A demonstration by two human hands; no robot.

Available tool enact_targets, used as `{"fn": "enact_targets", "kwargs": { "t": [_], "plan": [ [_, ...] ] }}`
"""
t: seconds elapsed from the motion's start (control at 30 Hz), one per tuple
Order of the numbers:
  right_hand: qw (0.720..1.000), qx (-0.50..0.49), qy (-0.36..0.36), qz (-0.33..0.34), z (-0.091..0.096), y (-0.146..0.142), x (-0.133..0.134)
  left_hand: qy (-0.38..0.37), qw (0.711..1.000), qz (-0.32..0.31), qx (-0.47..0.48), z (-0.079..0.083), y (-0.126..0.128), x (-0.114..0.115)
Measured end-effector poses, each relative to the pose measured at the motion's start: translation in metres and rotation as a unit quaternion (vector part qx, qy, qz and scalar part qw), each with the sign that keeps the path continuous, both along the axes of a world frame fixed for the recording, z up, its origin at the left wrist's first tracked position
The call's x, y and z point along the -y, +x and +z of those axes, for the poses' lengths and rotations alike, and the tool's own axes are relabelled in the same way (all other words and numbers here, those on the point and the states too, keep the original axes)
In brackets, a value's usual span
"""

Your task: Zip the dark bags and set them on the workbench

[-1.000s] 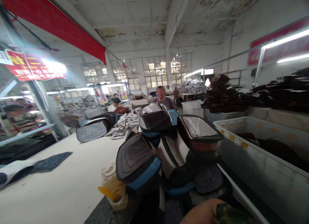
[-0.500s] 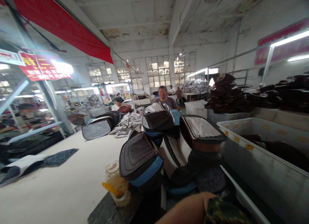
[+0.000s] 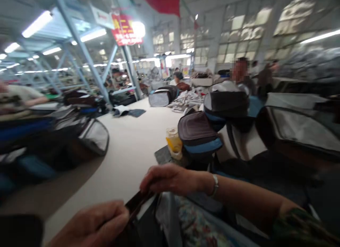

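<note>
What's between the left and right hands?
A dark strip spans the gap, held at either end by the left hand and right hand, as the head view shows.

Here it is, 1 camera on the person's head, facing forward and down; right up close over the left hand (image 3: 89, 224) and right hand (image 3: 170, 179); the white worktable (image 3: 124, 162) stretches out ahead;

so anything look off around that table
One thing stands out: a translucent container with yellow inside sits on a grey mat against the stacked bags, and it seems the only item there that isn't bag material.
</note>
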State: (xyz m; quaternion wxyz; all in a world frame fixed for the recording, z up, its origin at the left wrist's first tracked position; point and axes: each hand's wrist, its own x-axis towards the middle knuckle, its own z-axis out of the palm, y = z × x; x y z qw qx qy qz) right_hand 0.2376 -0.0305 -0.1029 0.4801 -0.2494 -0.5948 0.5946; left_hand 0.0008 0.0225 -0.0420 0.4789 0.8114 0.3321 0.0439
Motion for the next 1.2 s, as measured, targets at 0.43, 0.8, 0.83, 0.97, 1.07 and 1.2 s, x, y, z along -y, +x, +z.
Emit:
{"fn": "enact_targets", "kwargs": {
  "t": [0.43, 0.8, 0.83, 0.97, 1.07, 1.2],
  "plan": [
    [0.887, 0.162, 0.367, -0.230, 0.006, -0.021, 0.031, -0.080, 0.996, 0.022, 0.022, 0.000, -0.035, 0.017],
    [0.729, 0.369, 0.524, -0.242, 0.029, -0.027, 0.039, -0.058, 0.997, -0.030, 0.043, 0.000, -0.032, 0.017],
    [0.731, 0.367, 0.521, -0.243, 0.028, -0.027, 0.038, -0.057, 0.997, -0.025, 0.047, -0.001, -0.033, 0.017],
    [0.737, 0.360, 0.517, -0.246, 0.026, -0.026, 0.038, -0.058, 0.995, -0.011, 0.074, -0.005, -0.034, 0.017],
    [0.738, 0.377, 0.503, -0.244, 0.025, -0.028, 0.040, -0.067, 0.995, -0.015, 0.076, -0.005, -0.032, 0.017],
    [0.722, 0.406, 0.506, -0.243, 0.026, -0.028, 0.041, -0.062, 0.996, -0.026, 0.060, -0.003, -0.030, 0.017]
  ]
}}
